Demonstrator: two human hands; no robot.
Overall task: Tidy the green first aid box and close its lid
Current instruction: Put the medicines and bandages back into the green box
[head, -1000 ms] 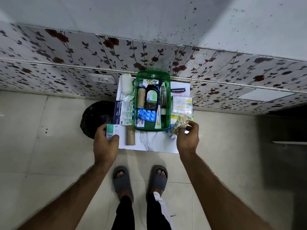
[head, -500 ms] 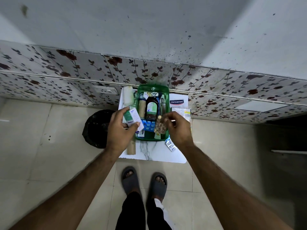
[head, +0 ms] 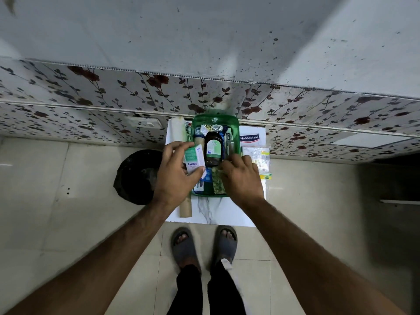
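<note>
Head cam: our sandalled feet [head: 204, 244] nearest, then white board [head: 227, 212] w/ cardboard roll [head: 186, 209]. Our left hand [head: 175, 176] grips small Optibex carton [head: 194, 159], fingers curled round it. Right hand [head: 241, 178] pinches green pill strip [head: 218, 184] inside open green first aid box [head: 216, 120], dark bottle [head: 213, 146] beyond

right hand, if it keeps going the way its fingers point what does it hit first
Probably the dark brown bottle in the green first aid box: the right hand points up-left at its base. Depth is unclear.
</note>
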